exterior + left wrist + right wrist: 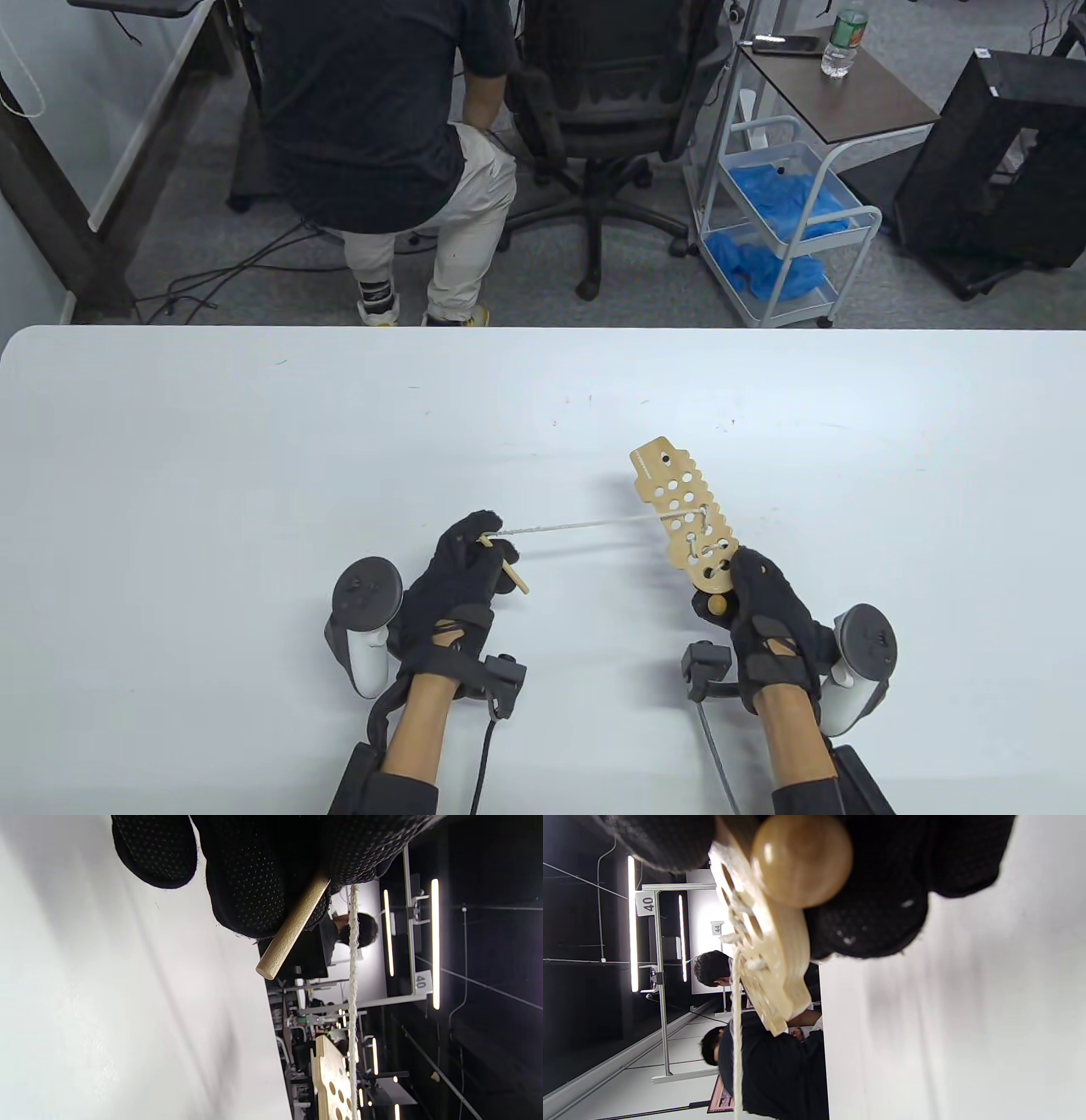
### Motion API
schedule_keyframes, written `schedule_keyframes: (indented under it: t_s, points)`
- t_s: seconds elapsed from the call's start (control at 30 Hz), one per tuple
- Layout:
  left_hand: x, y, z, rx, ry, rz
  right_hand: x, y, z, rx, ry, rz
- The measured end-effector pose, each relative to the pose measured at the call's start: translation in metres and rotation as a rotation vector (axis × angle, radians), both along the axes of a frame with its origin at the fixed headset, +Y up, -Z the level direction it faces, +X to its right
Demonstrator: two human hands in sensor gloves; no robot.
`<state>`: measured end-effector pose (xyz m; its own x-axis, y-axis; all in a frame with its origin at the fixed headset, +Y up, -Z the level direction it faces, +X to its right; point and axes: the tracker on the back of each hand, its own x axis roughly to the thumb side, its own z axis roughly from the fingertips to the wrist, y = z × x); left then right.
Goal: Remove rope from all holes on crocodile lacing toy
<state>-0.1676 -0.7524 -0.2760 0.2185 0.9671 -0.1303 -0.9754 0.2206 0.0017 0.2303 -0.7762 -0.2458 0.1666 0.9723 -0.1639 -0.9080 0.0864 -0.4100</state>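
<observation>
With the right hand (768,607) gripping the wooden crocodile (689,522) above the table (254,475) and the left hand (462,577) pinching the taut rope (585,525) by its stick (509,570), a hard tug could snag the laces or twist the board loose

Overhead camera looks down at the white table (254,475) from the near edge, facing the room beyond; both arms enter from the bottom. Left wrist camera, rolled on its side, sits close under the gloved fingers (254,882), looking along the rope (353,984) toward the wooden board (328,1082). Right wrist camera, also sideways, very close to the board (774,955), faces back along the same rope (737,1052). All three share rope and board.
</observation>
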Motion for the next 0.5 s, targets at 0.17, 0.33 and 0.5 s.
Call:
schedule_keyframes:
  t_s: [0.17,0.33,0.5]
  points:
    - [-0.005,-0.001,0.000,-0.012,0.020,0.008,0.005,0.000,0.000,-0.012,-0.019,-0.023]
    - [-0.010,-0.004,-0.001,-0.023,0.041,0.020,0.009,0.000,0.001,-0.013,-0.037,-0.064]
    - [-0.013,-0.004,-0.001,-0.027,0.056,0.027,0.013,-0.001,0.001,-0.018,-0.048,-0.104]
